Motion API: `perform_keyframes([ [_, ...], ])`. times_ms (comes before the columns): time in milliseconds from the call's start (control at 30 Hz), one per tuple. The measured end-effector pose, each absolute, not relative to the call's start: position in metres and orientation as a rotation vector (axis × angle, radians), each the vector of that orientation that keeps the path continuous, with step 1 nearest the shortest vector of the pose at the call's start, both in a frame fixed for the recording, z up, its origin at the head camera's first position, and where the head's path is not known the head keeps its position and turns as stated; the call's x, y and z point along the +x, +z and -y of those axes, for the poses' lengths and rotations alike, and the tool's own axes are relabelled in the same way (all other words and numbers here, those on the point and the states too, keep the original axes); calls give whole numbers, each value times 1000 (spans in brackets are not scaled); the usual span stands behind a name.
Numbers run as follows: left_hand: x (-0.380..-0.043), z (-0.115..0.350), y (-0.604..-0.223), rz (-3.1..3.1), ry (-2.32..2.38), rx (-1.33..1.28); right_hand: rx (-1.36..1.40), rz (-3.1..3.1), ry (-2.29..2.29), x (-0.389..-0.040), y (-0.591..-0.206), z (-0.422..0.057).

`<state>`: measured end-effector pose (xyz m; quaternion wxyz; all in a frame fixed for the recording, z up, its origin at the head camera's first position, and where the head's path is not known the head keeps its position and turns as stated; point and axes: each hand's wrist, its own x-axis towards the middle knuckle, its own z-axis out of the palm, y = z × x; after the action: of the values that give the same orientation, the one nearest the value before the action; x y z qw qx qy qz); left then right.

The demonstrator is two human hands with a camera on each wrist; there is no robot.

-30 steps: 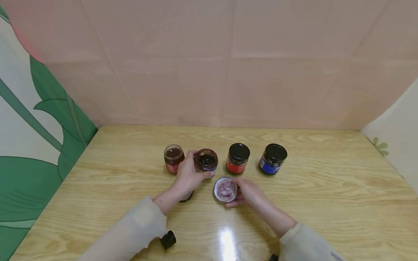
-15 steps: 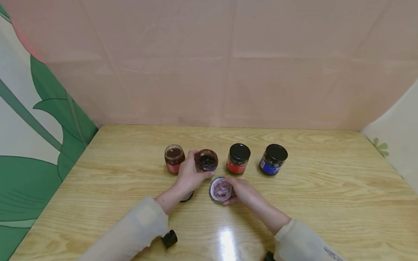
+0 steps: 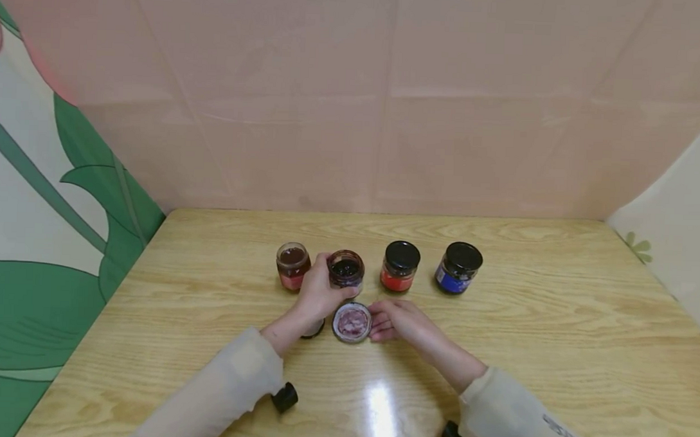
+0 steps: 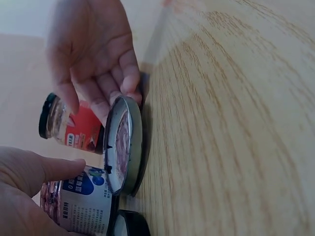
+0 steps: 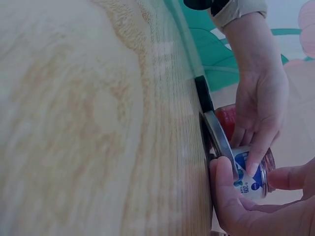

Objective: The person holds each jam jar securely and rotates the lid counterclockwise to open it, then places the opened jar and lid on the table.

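Observation:
My left hand (image 3: 314,299) grips an uncapped jam jar (image 3: 345,270) with dark contents. Its white and blue label (image 4: 87,206) shows in the left wrist view. Just in front of this jar lies a round metal lid (image 3: 352,322), inner side up and smeared purple. My right hand (image 3: 401,320) is beside the lid, fingers loosely bent right at its rim and the thumb apart from it. A second lid (image 3: 313,330) is partly hidden under my left wrist.
An uncapped jar with a red label (image 3: 293,266) stands left of my left hand. Farther right are two black-lidded jars, one with a red label (image 3: 399,266) and one with a blue label (image 3: 458,267). The wall (image 3: 352,148) borders the wooden table (image 3: 555,316) at the back.
The right hand has moved the lid leftward, down in front of the jar, and let go of it. The left hand keeps its grip on the jar in place.

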<state>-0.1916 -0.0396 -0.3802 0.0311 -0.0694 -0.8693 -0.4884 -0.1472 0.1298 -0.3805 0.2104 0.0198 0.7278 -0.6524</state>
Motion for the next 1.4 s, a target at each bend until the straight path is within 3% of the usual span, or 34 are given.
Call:
perform_keyframes([
  [1400,-193,27,-348,2784,-1276,-289,-112,-2294,-1746,-141,-360,-161],
])
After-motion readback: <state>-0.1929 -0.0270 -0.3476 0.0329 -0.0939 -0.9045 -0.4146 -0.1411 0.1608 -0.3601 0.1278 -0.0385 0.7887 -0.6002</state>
